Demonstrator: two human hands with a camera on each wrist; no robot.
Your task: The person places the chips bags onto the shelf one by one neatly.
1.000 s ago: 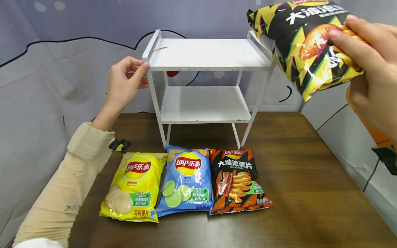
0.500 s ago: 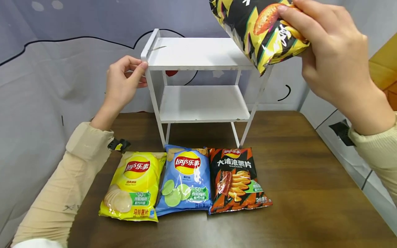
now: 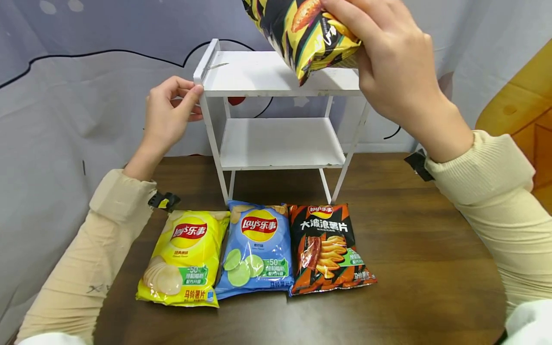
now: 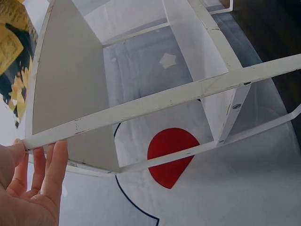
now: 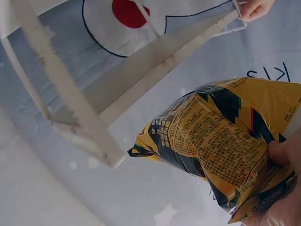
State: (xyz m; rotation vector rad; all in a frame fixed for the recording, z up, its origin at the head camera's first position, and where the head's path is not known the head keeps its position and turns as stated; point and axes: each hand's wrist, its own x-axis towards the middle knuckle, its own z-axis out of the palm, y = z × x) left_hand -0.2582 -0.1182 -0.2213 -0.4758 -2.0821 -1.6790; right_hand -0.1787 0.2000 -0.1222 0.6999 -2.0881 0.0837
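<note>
My right hand (image 3: 398, 62) grips a black-and-yellow potato chip bag (image 3: 297, 40) by one end, tilted over the top tier of a white two-tier shelf rack (image 3: 246, 79). The right wrist view shows the bag's printed back (image 5: 221, 141), apart from the rack there. My left hand (image 3: 168, 112) pinches the rack's upper left corner between thumb and fingers, as the left wrist view also shows. On the table in front of the rack lie a yellow chip bag (image 3: 185, 261), a blue chip bag (image 3: 258, 244) and a black-and-orange chip bag (image 3: 325, 258), side by side.
The rack stands on a brown wooden table (image 3: 409, 230); its lower tier (image 3: 280, 143) holds nothing. Behind hangs a pale grey-blue cloth (image 3: 108, 28) with dark lines. An orange-yellow shape (image 3: 517, 110) shows at the far right.
My right hand has carried the black-and-yellow chip bag leftward, from right of the rack to over its top tier. My left hand keeps its hold on the rack's corner.
</note>
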